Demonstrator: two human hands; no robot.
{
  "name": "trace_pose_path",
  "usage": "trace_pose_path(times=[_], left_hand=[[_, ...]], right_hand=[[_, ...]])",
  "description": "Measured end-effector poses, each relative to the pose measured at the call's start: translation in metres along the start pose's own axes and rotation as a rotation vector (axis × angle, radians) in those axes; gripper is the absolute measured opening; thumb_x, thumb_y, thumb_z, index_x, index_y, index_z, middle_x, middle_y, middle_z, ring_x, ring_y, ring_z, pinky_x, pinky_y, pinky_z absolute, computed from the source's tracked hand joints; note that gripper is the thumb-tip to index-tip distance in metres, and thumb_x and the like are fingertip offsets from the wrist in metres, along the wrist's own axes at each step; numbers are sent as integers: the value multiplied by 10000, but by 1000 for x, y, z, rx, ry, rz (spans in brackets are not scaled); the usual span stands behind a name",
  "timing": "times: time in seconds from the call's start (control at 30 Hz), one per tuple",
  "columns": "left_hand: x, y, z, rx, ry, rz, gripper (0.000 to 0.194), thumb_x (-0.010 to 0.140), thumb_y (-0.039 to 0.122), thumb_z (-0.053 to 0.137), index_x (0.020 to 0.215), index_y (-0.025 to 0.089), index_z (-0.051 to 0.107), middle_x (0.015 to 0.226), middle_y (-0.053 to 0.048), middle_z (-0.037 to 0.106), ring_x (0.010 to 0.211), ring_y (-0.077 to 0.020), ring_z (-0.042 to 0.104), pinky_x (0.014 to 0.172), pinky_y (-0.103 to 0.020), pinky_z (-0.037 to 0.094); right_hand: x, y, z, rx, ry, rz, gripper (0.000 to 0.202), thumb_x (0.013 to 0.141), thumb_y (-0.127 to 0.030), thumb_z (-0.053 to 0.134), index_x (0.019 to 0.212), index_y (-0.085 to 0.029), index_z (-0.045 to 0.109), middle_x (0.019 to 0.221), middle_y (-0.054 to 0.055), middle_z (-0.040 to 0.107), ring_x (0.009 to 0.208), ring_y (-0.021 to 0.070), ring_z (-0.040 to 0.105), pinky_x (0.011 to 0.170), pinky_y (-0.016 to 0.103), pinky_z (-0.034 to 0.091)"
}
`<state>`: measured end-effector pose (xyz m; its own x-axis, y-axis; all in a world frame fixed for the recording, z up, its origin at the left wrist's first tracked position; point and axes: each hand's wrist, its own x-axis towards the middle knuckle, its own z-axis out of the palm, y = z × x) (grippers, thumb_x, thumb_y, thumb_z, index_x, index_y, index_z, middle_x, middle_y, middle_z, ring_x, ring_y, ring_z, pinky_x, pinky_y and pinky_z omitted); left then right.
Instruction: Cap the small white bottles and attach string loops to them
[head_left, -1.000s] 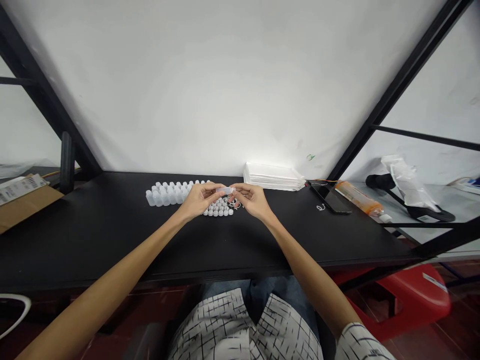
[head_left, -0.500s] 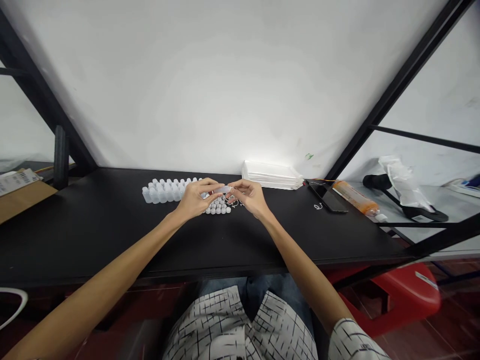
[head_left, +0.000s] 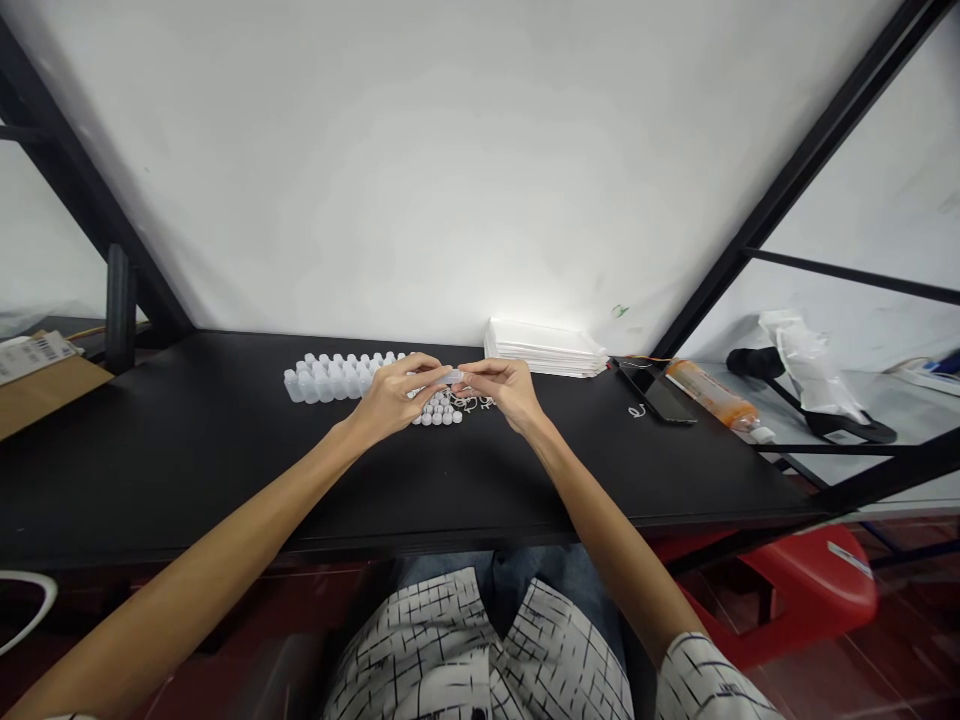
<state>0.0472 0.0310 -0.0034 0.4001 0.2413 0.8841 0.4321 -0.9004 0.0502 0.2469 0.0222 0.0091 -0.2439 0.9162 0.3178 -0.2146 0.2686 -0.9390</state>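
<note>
My left hand grips a small translucent white plastic bottle that lies sideways above the table. At the bottle's right end, my right hand closes thumb and fingers on its neck; whether a cap is in them is hidden. Behind and left of my left hand, rows of similar white bottles stand upright. Below the held bottle sits a group of small white caps, partly covered by my left hand. Thin white plastic rings lie loose beside them, under my right hand.
A stack of white sheets or flat packs lies against the wall on the black table. To the right are a dark phone, one loose ring and an orange-labelled bottle. A cardboard box is at left.
My right hand's fingers have drawn together and closed more on the bottle's end. My left hand keeps its hold with little movement.
</note>
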Motion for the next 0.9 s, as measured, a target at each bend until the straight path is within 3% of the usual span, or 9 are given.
trace_pose_path(times=[0.37,0.63,0.9], left_hand=[[0,-3,5,78,-126,-10,259,979,223,461,1104,180,684,919,-92,673,795,-154,615,675,-295,522],[6,4,2,-45,-237,-358,380,963,435,496,1154,176,700,957,-74,712,679,-138,597,633,-274,488],[4,3,1,-65,-178,-331,364,936,462,540,1076,186,732,932,-72,710,668,-136,582,639,-276,480]], right_hand=[[6,6,-2,-32,44,19,347,594,-398,862,786,-140,730,698,38,720,690,199,720,764,395,618],[2,8,3,-190,23,-145,338,707,-430,776,902,-160,717,896,57,718,801,201,708,727,354,626],[0,9,1,-298,-14,-122,252,776,-340,661,938,-154,712,839,63,719,795,231,727,662,348,623]])
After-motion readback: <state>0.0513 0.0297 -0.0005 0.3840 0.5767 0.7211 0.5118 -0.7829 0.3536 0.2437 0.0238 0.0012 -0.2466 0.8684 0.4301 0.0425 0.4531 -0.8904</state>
